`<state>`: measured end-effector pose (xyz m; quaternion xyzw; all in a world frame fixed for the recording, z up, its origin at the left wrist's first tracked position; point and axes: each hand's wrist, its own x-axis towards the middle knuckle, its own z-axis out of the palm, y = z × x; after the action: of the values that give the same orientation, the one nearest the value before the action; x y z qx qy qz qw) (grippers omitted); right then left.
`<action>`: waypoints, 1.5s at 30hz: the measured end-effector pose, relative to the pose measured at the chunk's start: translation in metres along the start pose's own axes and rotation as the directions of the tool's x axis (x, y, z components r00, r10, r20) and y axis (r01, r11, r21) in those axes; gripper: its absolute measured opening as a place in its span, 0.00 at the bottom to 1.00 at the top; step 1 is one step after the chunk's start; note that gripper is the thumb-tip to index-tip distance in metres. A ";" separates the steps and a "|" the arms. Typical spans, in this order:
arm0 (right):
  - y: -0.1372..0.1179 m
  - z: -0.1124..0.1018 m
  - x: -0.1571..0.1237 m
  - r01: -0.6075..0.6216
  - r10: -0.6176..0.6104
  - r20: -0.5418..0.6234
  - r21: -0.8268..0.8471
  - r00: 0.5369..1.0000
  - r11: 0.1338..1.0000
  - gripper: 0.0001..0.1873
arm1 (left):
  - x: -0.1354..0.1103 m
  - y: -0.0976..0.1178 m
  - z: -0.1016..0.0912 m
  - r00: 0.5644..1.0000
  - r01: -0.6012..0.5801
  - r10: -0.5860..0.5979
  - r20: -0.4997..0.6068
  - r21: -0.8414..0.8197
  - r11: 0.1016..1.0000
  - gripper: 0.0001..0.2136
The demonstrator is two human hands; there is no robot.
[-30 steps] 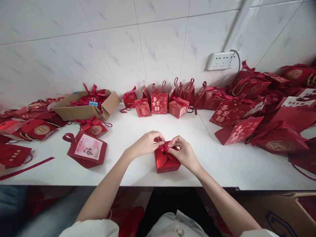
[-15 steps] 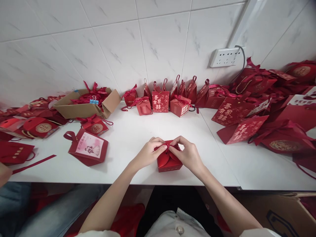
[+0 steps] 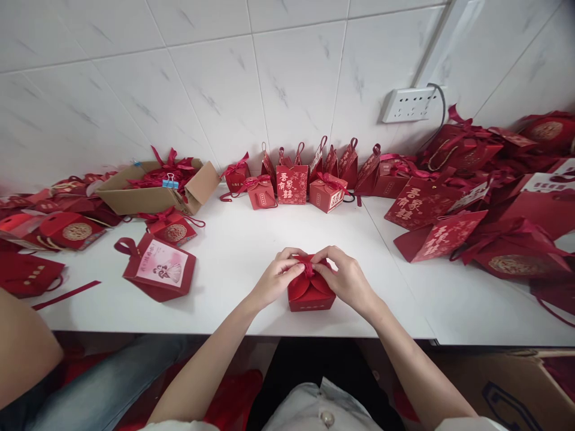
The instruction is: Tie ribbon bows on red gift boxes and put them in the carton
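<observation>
A small red gift box (image 3: 311,297) with petal-like top flaps stands upright near the front edge of the white table, right before me. On its top sits a red ribbon (image 3: 308,267), gathered at the middle in a bow or knot. My left hand (image 3: 279,276) pinches the ribbon from the left, thumb against fingers. From the right, my right hand (image 3: 340,273) pinches the ribbon's other side. Both sets of fingertips nearly meet above the box. The ribbon parts under the fingers are hidden.
A red box with a pink picture (image 3: 164,266) stands to the left, near a loose ribbon strip (image 3: 67,294). Behind are a cardboard box of ribbons (image 3: 130,196) and a row of red gift boxes (image 3: 291,185). More boxes (image 3: 438,236) crowd the right. Another person's arm (image 3: 24,353) is at left.
My hands have shifted slightly right with the box, and the ribbon's gathered middle shows more between my fingertips. At the far left, the other person's arm has come further into view.
</observation>
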<state>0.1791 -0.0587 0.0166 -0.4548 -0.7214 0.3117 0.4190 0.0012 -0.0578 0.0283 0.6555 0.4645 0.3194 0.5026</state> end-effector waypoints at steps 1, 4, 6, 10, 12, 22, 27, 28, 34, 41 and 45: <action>0.001 0.000 -0.001 0.042 -0.043 -0.015 -0.017 0.999 0.999 0.05 | 0.000 0.000 0.001 1.000 0.004 -0.004 -0.005 -0.006 1.000 0.13; 0.002 0.000 -0.008 0.135 -0.142 -0.081 -0.081 0.987 0.987 0.05 | 0.001 0.001 0.002 1.000 0.010 -0.010 -0.018 -0.022 1.000 0.12; 0.002 0.000 -0.014 0.141 -0.156 -0.108 -0.134 0.982 0.981 0.04 | 0.002 0.001 0.002 1.000 0.006 -0.006 -0.018 -0.021 1.000 0.12; 0.005 0.001 -0.023 0.128 -0.152 -0.118 -0.185 0.981 0.974 0.03 | 0.002 0.001 0.002 1.000 -0.006 0.006 -0.006 -0.023 1.000 0.13; 0.007 0.004 -0.024 0.117 -0.139 -0.134 -0.164 0.981 0.980 0.05 | 0.002 0.002 0.002 1.000 -0.008 0.008 0.001 -0.030 1.000 0.14; 0.006 -0.001 -0.023 0.100 -0.107 -0.053 -0.116 0.993 0.988 0.05 | -0.003 0.002 0.003 0.994 -0.061 0.070 -0.078 0.115 0.991 0.15; 0.005 -0.015 -0.025 0.093 -0.090 0.030 -0.154 0.995 0.984 0.05 | -0.014 0.005 0.008 0.956 -0.041 0.139 -0.259 0.351 0.935 0.10; 0.004 -0.018 -0.026 0.090 -0.082 0.051 -0.176 0.995 0.980 0.05 | -0.017 0.005 0.009 0.945 -0.026 0.144 -0.295 0.371 0.928 0.09; 0.000 -0.038 -0.027 0.139 -0.091 0.154 -0.336 0.984 0.932 0.08 | -0.030 -0.001 0.012 0.927 0.056 0.089 -0.364 0.371 0.927 0.07; -0.003 -0.040 -0.034 -0.081 0.084 -0.006 -0.356 0.996 0.931 0.15 | -0.043 -0.006 0.022 0.918 0.076 0.045 -0.394 0.286 0.955 0.06; -0.012 -0.021 -0.042 -0.331 0.335 -0.025 -0.246 0.942 0.911 0.25 | -0.043 -0.009 0.030 0.905 0.079 0.033 -0.425 0.244 0.966 0.07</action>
<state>0.2028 -0.1000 0.0223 -0.6168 -0.6703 0.2902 0.2934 0.0099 -0.1084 0.0134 0.6236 0.6079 0.3861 0.3041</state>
